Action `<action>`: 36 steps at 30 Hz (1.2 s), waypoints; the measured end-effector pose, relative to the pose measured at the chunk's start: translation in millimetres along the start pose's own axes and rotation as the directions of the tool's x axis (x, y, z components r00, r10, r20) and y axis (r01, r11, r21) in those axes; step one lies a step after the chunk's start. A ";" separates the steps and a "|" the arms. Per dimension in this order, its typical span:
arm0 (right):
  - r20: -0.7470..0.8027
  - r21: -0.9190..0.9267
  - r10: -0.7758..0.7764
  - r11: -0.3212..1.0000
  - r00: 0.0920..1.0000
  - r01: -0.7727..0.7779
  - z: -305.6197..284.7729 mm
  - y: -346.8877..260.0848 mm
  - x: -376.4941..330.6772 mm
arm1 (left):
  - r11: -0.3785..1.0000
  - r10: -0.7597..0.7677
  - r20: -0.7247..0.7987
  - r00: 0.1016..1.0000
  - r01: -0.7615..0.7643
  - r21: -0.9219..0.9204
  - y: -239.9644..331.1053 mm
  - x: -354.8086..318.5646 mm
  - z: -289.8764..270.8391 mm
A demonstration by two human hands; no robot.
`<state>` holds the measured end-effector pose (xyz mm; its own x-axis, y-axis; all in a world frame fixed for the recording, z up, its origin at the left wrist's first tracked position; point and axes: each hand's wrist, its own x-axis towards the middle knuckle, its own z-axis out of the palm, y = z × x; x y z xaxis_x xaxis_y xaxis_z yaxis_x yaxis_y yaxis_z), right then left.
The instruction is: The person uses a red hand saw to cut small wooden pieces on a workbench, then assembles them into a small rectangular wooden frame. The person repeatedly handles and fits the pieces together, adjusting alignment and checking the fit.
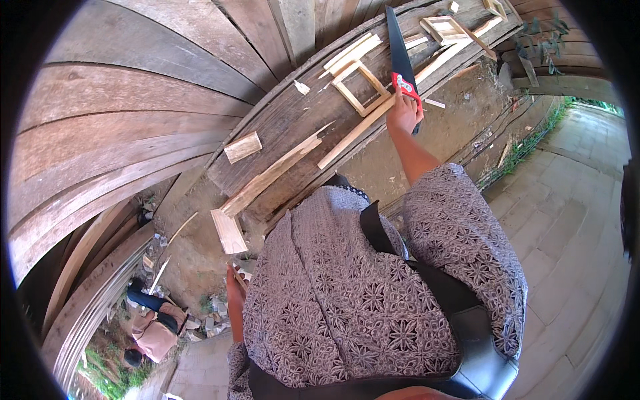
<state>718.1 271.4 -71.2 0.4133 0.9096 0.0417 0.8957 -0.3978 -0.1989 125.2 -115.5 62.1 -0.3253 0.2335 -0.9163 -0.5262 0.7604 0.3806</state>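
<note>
My right hand (402,115) is closed around the red handle of a handsaw (399,50). The saw's dark blade points away from me across a weathered plank bench (267,150). Just left of the saw lies a small rectangular wooden frame (342,89), with a long wooden strip (353,133) near it along the bench's edge. Low at my left side, my left hand (235,293) is partly hidden by my patterned shirt. Its fingers are closed on a small piece of wood (239,278), of which only a part shows.
Another wooden frame (445,31) lies at the bench's far right. A short wood block (243,147) and a split board (273,170) lie on the left part, and a short board (229,231) at its near end. A person (157,327) is low at the left. Paving (567,200) runs along the right.
</note>
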 end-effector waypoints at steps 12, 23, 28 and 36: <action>0.146 0.334 -0.287 0.915 0.947 0.226 -23.9 -69.7 21.3 | 1.000 0.012 0.094 0.996 -0.010 -0.015 15.5 -42.9 81.7; 0.228 0.259 -0.319 0.931 0.920 0.258 -41.4 -121.2 -7.2 | 0.900 0.434 -0.032 0.900 -0.431 0.067 53.8 -36.8 155.7; 0.182 0.552 -0.515 0.759 0.838 0.346 -121.2 -182.4 -77.7 | 0.827 0.548 0.268 0.792 -0.562 -0.030 109.3 -43.9 275.6; 0.166 0.778 -0.575 0.576 0.801 0.252 -175.5 -211.4 -154.8 | 0.724 0.669 0.370 0.645 -0.678 -0.128 155.1 -61.9 291.3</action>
<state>493.6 193.7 136.2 -0.2109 0.9774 -0.0143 0.4919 0.0935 -0.8656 292.6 164.6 141.7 -0.2707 0.8835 -0.3823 -0.2608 0.3150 0.9126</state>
